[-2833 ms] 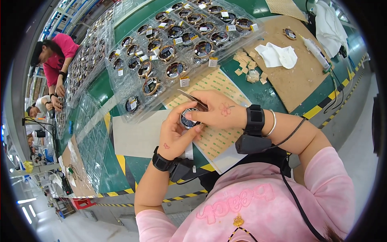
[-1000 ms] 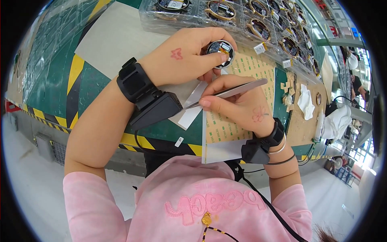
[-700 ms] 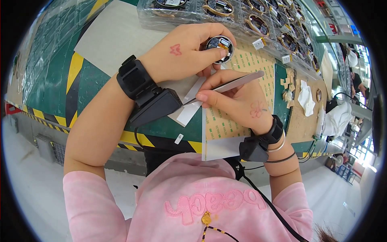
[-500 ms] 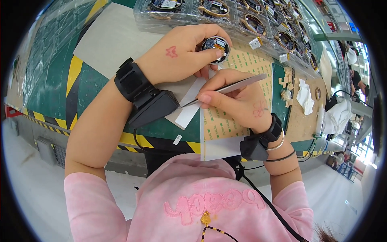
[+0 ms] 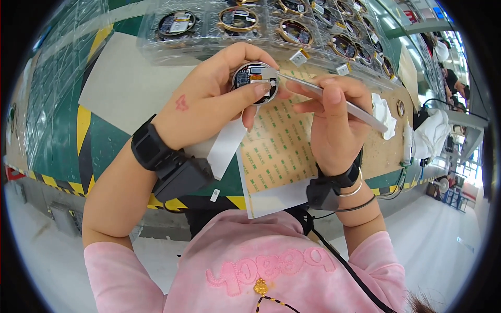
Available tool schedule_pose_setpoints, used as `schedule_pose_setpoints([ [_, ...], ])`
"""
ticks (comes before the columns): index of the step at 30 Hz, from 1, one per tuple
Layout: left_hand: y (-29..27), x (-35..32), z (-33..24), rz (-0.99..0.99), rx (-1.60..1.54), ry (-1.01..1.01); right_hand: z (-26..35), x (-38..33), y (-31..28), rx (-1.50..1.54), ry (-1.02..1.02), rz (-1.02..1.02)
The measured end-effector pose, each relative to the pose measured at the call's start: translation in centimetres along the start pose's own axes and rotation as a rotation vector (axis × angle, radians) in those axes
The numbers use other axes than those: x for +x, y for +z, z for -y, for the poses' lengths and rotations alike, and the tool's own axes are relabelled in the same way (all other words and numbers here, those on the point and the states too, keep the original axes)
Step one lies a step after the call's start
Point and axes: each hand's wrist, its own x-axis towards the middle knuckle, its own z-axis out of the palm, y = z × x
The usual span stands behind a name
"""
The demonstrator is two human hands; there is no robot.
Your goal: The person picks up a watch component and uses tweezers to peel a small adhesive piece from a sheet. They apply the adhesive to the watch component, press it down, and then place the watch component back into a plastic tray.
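Observation:
My left hand is closed round a small round watch-like housing, its thumb lying over the circuit parts inside. Slim metal tweezers are gripped in my right hand. Their tip points left and reaches the housing's right rim; whether anything sits in the tip is too small to tell. Beneath the hands lies a sheet of tan, printed adhesive backing with a white border. A white paper strip lies beside it, partly covered by my left hand.
A clear plastic tray with several round housings spans the back. More clear plastic trays stand at the left. White tissue rests at the right on a brown board. A tiny white label lies near the striped front edge.
My right hand has brought the tweezers from the white strip up to the housing's rim. My left hand and the housing appear further left and slightly lower, as the whole view has shifted too.

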Motion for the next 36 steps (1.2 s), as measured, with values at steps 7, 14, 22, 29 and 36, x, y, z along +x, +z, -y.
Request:
schedule_pose_setpoints([
  [7,0.6,-0.3,-0.1,0.016,-0.112,0.054,-0.4,0.0,-0.3,-0.026,-0.085,0.102],
  [14,1.0,-0.7,-0.8,-0.002,-0.165,-0.014,-0.9,0.2,-0.4,-0.022,-0.161,0.133],
  [22,0.8,-1.0,-1.0,0.011,-0.170,-0.048,-1.2,0.2,-0.7,-0.233,-0.256,0.153],
  [29,1.1,-1.0,-1.2,0.003,-0.156,-0.035,-1.0,0.1,-0.7,-0.234,-0.264,0.175],
  [36,1.4,-1.0,-1.3,-0.016,-0.179,-0.018,-1.3,0.2,-0.3,-0.042,-0.294,0.088],
])
